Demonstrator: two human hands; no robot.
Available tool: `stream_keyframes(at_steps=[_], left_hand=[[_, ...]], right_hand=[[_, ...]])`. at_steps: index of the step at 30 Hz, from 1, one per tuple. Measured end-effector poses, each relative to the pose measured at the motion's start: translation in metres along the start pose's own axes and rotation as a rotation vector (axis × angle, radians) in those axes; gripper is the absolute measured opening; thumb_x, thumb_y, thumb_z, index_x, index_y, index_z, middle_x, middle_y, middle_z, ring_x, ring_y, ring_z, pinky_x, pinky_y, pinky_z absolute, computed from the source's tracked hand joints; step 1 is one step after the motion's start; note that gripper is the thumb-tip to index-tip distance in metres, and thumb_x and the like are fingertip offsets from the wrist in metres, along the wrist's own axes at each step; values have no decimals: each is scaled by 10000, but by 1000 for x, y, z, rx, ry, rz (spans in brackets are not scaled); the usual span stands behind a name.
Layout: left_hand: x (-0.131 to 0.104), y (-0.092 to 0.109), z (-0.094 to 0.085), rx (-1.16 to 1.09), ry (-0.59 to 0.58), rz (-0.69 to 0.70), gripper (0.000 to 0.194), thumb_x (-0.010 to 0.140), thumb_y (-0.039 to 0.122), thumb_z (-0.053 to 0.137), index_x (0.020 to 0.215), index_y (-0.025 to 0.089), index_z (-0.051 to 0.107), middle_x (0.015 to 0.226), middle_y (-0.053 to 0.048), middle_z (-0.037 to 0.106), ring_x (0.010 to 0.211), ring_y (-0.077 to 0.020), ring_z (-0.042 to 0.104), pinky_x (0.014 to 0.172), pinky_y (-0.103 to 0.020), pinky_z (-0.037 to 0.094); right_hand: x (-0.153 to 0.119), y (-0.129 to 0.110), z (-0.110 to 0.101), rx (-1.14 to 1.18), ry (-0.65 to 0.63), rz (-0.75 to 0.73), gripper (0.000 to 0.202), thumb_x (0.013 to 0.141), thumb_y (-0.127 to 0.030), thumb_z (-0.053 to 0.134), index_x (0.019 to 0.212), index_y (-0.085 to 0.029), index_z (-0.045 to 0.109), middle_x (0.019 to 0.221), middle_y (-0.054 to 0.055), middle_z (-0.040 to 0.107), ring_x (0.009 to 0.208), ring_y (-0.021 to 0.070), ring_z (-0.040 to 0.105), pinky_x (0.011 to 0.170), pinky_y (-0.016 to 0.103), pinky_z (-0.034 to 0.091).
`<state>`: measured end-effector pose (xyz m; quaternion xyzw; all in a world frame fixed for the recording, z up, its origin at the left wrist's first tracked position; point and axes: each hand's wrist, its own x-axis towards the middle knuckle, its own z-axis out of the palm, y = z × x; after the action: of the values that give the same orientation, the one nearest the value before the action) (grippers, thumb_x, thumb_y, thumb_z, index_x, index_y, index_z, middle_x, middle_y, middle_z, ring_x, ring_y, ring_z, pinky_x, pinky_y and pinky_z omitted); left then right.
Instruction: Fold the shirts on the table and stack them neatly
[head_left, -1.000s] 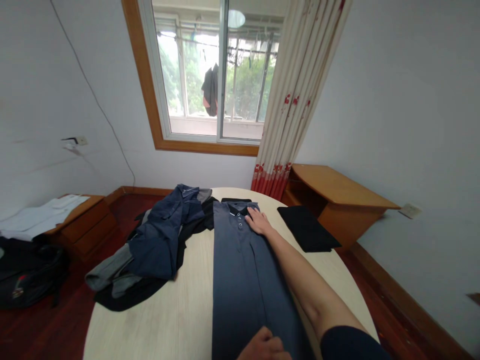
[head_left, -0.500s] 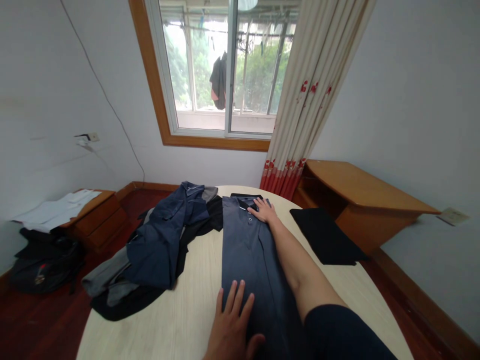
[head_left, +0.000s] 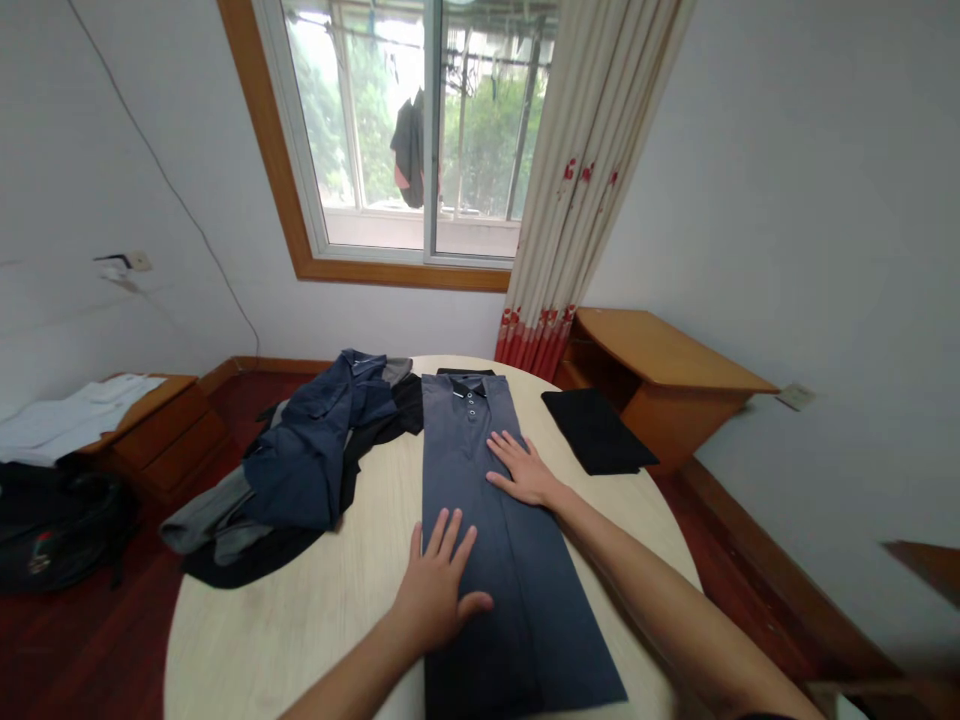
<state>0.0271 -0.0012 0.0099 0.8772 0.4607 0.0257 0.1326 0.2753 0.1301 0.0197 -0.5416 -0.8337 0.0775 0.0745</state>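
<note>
A dark grey-blue shirt [head_left: 487, 560] lies flat in a long folded strip on the round pale table [head_left: 300, 640], its black collar and buttons at the far end. My left hand [head_left: 439, 590] rests on the strip's left edge, fingers spread. Farther up, my right hand [head_left: 525, 470] lies flat on the shirt's right side below the collar, fingers apart. Neither hand grips anything. A pile of loose clothes sits to the left, with a navy garment [head_left: 307, 460] on top. A folded black cloth [head_left: 598, 430] lies at the right.
Behind the table's right side stands a wooden desk [head_left: 660, 345]. A small cabinet [head_left: 172, 430] with papers and a dark bag [head_left: 60, 530] are at the left. A curtain [head_left: 570, 190] hangs by the window. Part of another black item [head_left: 465, 372] shows beyond the collar.
My right hand has moved from the collar down the shirt towards me. My left hand stays at the left edge. The view has shifted, showing more of the shirt's near end.
</note>
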Motion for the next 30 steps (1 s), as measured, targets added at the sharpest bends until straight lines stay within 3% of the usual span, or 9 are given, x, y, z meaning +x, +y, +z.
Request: stream_keyframes(at_steps=[4, 10, 17, 20, 22, 25, 28, 30], left_hand=[[-7, -3, -4, 64, 6, 36, 843, 911, 735, 383, 1565, 209, 303, 1640, -166, 185, 1517, -386, 156, 1161, -682, 172], [-39, -11, -4, 104, 34, 147, 746, 964, 675, 340, 1562, 231, 308, 1640, -146, 203, 1523, -359, 153, 1176, -656, 158], [-98, 0, -13, 6, -86, 463, 651, 990, 570, 411, 1571, 321, 255, 1645, -70, 208, 1528, -306, 159, 1213, -587, 151], [-118, -3, -20, -101, -152, 547, 647, 964, 559, 491, 1549, 341, 322, 1627, -61, 274, 1512, -300, 223, 1213, -562, 196], [-124, -11, -24, -198, -151, 565, 587, 939, 538, 554, 1477, 317, 472, 1575, -73, 397, 1472, -288, 337, 1199, -520, 278], [-119, -29, -24, -324, -4, 492, 363, 985, 385, 499, 1259, 224, 675, 1400, -109, 610, 1326, -240, 539, 1122, -433, 424], [-106, -44, -26, -279, 141, 421, 357, 969, 208, 417, 1167, 181, 713, 1316, -115, 663, 1246, -226, 588, 1086, -430, 463], [-100, -50, -30, -216, 143, 429, 363, 927, 170, 436, 1147, 201, 723, 1329, -96, 656, 1262, -239, 570, 1099, -456, 448]], right_hand=[[-56, -14, 5, 2, -50, 88, 740, 979, -655, 297, 1582, -228, 249, 1655, 85, 178, 1538, 284, 129, 1206, 595, 97], [-112, -42, 2, 40, -5, 141, 716, 991, -622, 310, 1579, -216, 263, 1642, 111, 210, 1530, 293, 166, 1207, 602, 110], [-174, -100, 7, 142, -19, -65, 689, 989, -557, 411, 1575, -223, 276, 1628, 118, 256, 1526, 285, 189, 1223, 581, 88], [-201, -114, 8, 203, -42, -151, 691, 979, -548, 450, 1576, -248, 274, 1632, 112, 253, 1523, 289, 199, 1224, 579, 94], [-214, -112, 7, 245, -61, -212, 677, 978, -537, 466, 1573, -271, 282, 1628, 98, 272, 1518, 275, 221, 1230, 560, 106], [-221, -90, 4, 259, -6, -135, 571, 1011, -441, 418, 1552, -276, 339, 1606, 85, 335, 1498, 249, 283, 1226, 546, 160], [-219, -61, 2, 194, 115, 36, 490, 997, -286, 376, 1475, -260, 484, 1563, 98, 417, 1461, 261, 363, 1196, 579, 227], [-219, -50, 0, 181, 128, 28, 488, 947, -208, 397, 1393, -271, 584, 1527, 96, 470, 1429, 272, 414, 1176, 585, 275]])
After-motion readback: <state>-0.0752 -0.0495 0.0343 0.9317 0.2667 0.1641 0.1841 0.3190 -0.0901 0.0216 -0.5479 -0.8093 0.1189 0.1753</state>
